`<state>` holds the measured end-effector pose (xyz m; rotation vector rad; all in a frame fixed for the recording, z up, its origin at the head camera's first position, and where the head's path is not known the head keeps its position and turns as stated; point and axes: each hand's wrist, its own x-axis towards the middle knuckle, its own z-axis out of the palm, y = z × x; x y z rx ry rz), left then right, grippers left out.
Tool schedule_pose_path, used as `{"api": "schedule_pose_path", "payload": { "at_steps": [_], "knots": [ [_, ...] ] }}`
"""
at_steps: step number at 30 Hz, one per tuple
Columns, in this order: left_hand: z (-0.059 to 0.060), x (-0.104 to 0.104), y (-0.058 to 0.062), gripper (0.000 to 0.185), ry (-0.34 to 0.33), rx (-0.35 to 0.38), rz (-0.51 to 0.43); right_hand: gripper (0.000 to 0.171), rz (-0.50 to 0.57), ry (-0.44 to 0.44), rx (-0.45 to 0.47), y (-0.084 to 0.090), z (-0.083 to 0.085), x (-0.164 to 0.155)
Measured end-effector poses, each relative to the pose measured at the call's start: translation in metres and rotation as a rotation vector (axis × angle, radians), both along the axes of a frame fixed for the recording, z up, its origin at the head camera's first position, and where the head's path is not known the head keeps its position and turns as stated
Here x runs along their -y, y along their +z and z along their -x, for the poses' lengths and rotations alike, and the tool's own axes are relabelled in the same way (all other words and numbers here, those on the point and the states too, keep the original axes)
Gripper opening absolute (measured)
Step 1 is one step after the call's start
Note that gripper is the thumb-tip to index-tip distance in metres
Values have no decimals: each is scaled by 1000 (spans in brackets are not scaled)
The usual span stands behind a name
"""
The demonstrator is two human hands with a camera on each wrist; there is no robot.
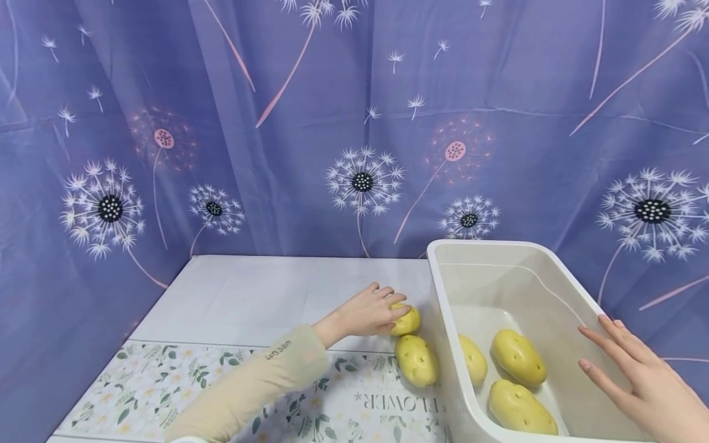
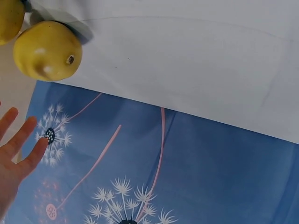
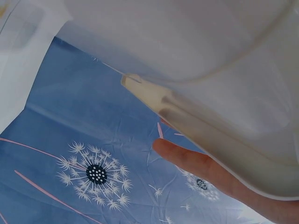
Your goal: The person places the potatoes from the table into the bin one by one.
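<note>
My left hand [image 1: 365, 312] reaches over the farther of two yellow potatoes [image 1: 408, 323] on the table, fingers extended above it. The nearer potato [image 1: 416, 362] lies beside it. In the left wrist view, the spread fingers [image 2: 29, 161] are apart from a potato [image 2: 46, 52]; a second one is cut off by the frame's corner. My right hand [image 1: 645, 372] is spread at the right rim of a white plastic bin [image 1: 443, 307]. In the right wrist view, one straight finger [image 3: 205, 169] lies along the bin's outside. Three potatoes, among them one at the front [image 1: 522, 407], lie inside the bin.
A blue-purple curtain [image 1: 299, 154] with dandelion prints hangs behind and at the sides. The white table [image 1: 266, 295] carries a floral-printed strip [image 1: 149, 375] along its front, left of the bin.
</note>
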<state>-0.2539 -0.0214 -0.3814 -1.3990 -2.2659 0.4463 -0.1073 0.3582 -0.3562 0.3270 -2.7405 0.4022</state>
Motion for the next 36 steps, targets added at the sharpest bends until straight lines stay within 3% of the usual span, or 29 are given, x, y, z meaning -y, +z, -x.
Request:
{"api": "schedule_pose_path", "payload": {
  "at_steps": [6, 20, 28, 36],
  "knots": [
    [3, -2, -2, 51, 24, -27, 27, 53, -6, -3, 8, 3, 0, 2],
    [10, -5, -9, 56, 66, 24, 74, 52, -21, -29, 49, 2, -2, 4],
    [14, -8, -16, 63, 74, 45, 98, 50, 10, -2, -33, 0, -2, 1],
    [14, -8, -20, 69, 106, 92, 98, 51, 16, 8, -17, 3, -2, 4]
  ]
}}
